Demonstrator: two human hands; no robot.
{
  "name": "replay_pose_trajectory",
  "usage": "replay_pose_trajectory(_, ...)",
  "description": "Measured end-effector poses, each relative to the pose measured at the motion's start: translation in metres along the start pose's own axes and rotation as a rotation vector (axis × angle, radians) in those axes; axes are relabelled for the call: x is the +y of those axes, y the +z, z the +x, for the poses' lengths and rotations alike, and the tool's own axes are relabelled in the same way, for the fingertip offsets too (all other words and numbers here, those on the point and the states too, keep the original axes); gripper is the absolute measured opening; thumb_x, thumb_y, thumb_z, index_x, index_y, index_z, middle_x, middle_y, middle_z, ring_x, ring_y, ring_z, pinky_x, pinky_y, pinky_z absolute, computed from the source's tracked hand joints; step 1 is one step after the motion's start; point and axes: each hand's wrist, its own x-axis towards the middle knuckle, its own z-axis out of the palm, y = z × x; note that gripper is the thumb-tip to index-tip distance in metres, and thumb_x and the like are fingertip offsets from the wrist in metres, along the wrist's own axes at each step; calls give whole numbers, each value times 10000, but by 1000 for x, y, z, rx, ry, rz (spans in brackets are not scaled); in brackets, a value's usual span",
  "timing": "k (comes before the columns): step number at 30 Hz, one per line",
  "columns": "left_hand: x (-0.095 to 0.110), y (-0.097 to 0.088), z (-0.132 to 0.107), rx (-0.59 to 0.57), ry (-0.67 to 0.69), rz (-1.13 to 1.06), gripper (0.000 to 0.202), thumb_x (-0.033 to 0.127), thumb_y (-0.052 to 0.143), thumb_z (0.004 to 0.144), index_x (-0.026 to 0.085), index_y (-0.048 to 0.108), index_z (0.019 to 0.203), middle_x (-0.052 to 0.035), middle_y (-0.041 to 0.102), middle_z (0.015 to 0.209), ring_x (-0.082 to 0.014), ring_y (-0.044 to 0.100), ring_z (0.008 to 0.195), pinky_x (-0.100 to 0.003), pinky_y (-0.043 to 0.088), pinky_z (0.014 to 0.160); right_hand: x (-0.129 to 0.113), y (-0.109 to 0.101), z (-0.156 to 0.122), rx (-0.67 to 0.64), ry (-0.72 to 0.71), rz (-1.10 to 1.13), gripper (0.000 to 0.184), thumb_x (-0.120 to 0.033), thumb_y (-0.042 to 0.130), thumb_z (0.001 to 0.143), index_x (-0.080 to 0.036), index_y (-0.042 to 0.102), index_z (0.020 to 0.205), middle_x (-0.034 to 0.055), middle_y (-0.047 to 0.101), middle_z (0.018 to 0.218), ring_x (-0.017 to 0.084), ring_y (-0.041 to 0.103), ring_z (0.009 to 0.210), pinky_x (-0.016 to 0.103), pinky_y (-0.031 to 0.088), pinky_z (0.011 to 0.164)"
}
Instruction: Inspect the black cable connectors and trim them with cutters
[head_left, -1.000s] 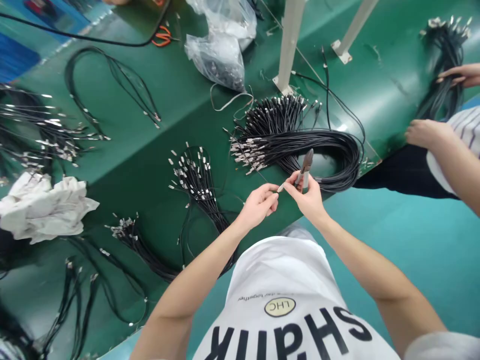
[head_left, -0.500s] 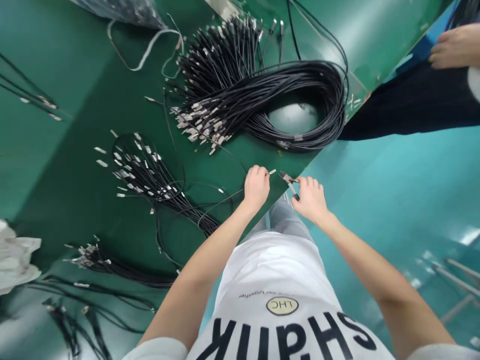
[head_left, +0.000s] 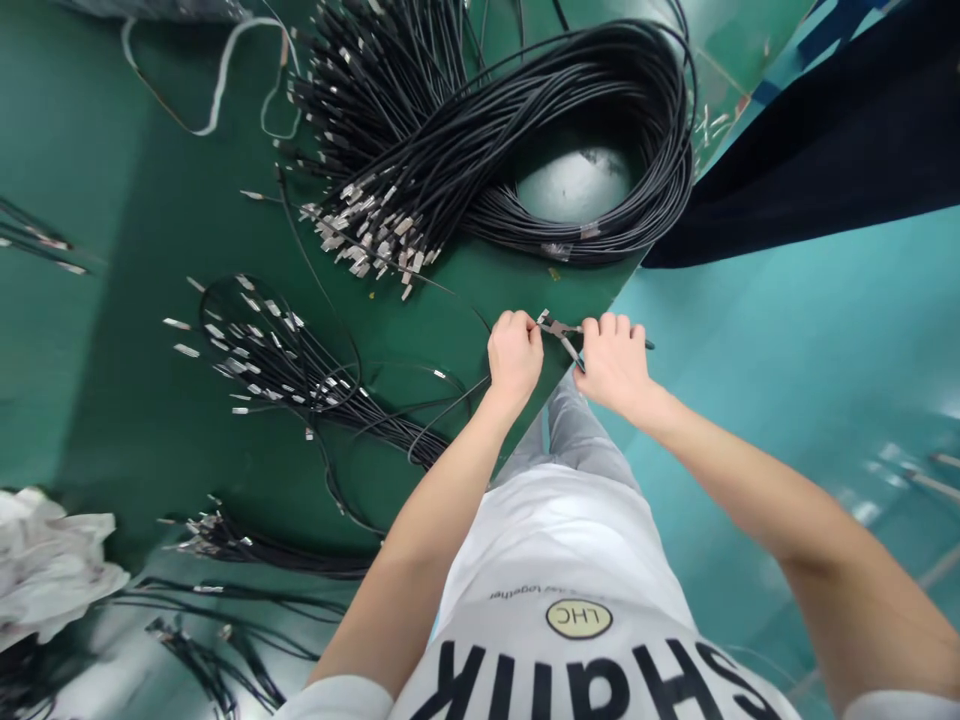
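My left hand (head_left: 514, 355) is closed around the end of a thin black cable (head_left: 442, 412) at the near edge of the green table (head_left: 150, 180); the cable trails off to the left across the table. My right hand (head_left: 615, 360) is closed on small pliers (head_left: 561, 331), and the plier jaws meet the cable's metal tip right beside my left fingers. Both hands sit close together, almost touching.
A big coil of black cables with metal tips (head_left: 480, 160) lies just beyond my hands. Smaller cable bundles (head_left: 285, 365) lie to the left, and more bundles (head_left: 240, 545) nearer. White cloth (head_left: 45, 570) sits at the far left. A dark garment (head_left: 810, 180) is at upper right.
The view has tilted down and closer to the table. My right hand turned the pliers from upright to level and brought the jaws onto the cable tip. The co-worker's hands have left the view.
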Motion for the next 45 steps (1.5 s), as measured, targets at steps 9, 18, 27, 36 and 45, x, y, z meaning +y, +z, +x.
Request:
replay_pose_trajectory(9, 0, 1, -3, 15, -20, 4, 185, 121, 552, 880, 232, 477, 751, -48, 576, 835, -219, 586, 814, -370, 486, 773, -4, -7, 3, -32, 7, -48, 466, -375, 655, 741, -107, 502, 1091, 193, 518, 1124, 350, 455, 1052, 487, 356, 874)
replay_pose_trajectory(18, 4, 0, -5, 11, -57, -6, 203, 110, 552, 874, 229, 481, 726, -51, 584, 818, -220, 597, 815, -376, 504, 784, -2, -5, 18, -120, -28, -85, 797, -609, 857, 532, -129, 534, 1079, 225, 550, 1075, 379, 518, 981, 521, 432, 803)
replay_pose_trajectory(27, 6, -4, -8, 6, -84, -20, 219, 119, 549, 871, 232, 454, 709, -53, 576, 809, -227, 594, 799, -391, 497, 784, -1, -12, 33, -216, -47, -13, 1072, -841, 815, 278, -125, 598, 1045, 235, 549, 1092, 452, 506, 1054, 611, 387, 864)
replay_pose_trajectory(36, 3, -4, -9, 22, -66, -23, 210, 125, 559, 871, 233, 460, 720, -51, 577, 807, -220, 587, 780, -381, 501, 772, -2, -7, 41, -269, -32, 46, 942, -893, 701, 500, -127, 604, 1038, 214, 551, 1034, 452, 541, 1057, 641, 413, 860)
replay_pose_trajectory(45, 1, -5, -10, 8, -80, -55, 219, 122, 541, 880, 231, 445, 716, -57, 571, 822, -229, 592, 811, -401, 503, 816, -17, -23, 45, -431, 74, 10, 837, -713, 786, 593, -101, 609, 1135, 192, 568, 1034, 413, 590, 1044, 598, 462, 852)
